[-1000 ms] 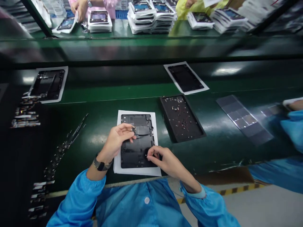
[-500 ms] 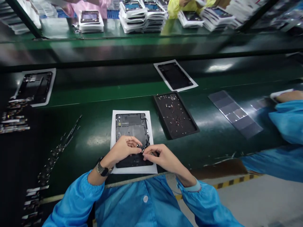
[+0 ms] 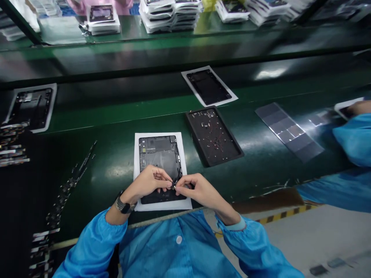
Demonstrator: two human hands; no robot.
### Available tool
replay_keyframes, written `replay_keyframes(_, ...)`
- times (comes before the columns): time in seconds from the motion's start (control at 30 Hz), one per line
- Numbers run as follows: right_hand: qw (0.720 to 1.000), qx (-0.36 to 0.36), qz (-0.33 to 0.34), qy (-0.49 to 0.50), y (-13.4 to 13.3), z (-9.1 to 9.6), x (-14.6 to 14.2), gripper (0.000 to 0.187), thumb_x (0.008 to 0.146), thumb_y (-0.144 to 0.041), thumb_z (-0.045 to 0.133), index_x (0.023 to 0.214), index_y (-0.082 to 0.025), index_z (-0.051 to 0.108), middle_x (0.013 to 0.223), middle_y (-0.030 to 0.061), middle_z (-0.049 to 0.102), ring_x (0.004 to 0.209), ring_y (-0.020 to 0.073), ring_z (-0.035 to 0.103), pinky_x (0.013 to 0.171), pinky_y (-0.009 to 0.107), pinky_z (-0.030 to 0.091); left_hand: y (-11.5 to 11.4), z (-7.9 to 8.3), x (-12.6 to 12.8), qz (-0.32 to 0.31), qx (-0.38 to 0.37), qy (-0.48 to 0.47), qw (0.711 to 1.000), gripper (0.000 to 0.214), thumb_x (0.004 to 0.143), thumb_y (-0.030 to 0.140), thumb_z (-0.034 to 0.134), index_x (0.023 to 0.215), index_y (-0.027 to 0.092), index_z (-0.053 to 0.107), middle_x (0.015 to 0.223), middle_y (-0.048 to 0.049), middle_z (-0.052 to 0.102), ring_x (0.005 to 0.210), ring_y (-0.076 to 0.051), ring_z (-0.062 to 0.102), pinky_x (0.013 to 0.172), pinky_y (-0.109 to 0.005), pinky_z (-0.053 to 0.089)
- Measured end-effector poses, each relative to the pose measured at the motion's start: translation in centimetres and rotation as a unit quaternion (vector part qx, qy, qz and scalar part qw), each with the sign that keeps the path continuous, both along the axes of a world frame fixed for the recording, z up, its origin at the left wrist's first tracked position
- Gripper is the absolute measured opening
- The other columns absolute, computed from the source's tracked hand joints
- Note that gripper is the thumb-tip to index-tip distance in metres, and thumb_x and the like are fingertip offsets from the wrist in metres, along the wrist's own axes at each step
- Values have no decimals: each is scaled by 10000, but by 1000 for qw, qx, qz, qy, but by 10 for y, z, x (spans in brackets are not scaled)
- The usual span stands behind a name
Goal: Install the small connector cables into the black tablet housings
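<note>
A black tablet back frame (image 3: 160, 156) lies on a white sheet (image 3: 137, 170) on the green bench in front of me. My left hand (image 3: 146, 184) and my right hand (image 3: 195, 190) meet over its lower right part. Both pinch a small black flex cable part (image 3: 174, 184) between their fingertips, just above the frame. A watch is on my left wrist. Blue sleeves cover both my arms.
A black tray (image 3: 213, 135) with small parts sits right of the frame. Another frame on a sheet (image 3: 208, 87) lies behind it, one more (image 3: 29, 108) at far left. Strips of small parts (image 3: 69, 185) run along the left. A co-worker's blue sleeve (image 3: 352, 139) is at right. Stacked units (image 3: 171, 13) stand at the back.
My left hand came down from the frame's upper middle to its lower right and met my right hand. Both now pinch the cable part together. The view shifted slightly.
</note>
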State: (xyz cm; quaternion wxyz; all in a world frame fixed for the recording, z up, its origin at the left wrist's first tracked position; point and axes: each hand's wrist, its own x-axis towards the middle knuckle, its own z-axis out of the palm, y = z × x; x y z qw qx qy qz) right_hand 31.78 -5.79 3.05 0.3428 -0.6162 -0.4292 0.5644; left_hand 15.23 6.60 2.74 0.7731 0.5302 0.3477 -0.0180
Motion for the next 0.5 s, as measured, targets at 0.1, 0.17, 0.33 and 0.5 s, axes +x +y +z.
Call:
replay_keyframes(0.1,1000,-3,5,-2,0,0,0,175,808,-300,666,719,-159,718,686,46,737,612,148,619,590,255,464,-1,0,0,-7,5,6,1000,115,639,203,783,705,130,724,564,-22,667,510,-110,582,492,-216,450)
replay_keyframes(0.17,1000,-8,6,-4,0,0,0,159,805,-287,670,720,-160,715,689,46,741,632,157,641,604,257,478,-2,0,-1,-7,17,14,1000,104,647,194,781,702,130,722,555,-19,664,502,-109,578,489,-215,449)
replay_keyframes(0.33,1000,-12,0,-6,0,0,0,148,820,-271,664,743,-154,712,707,50,748,663,161,662,633,257,481,-5,0,-2,4,28,25,999,111,666,205,782,703,121,720,551,-24,669,488,-105,567,504,-220,471)
replay_keyframes(0.5,1000,3,-13,4,-2,-2,-1,180,842,-304,660,759,-153,713,715,47,748,650,151,644,616,251,455,-4,1,-1,11,-5,20,1000,175,632,241,820,703,116,721,580,-43,691,503,-116,595,516,-233,490)
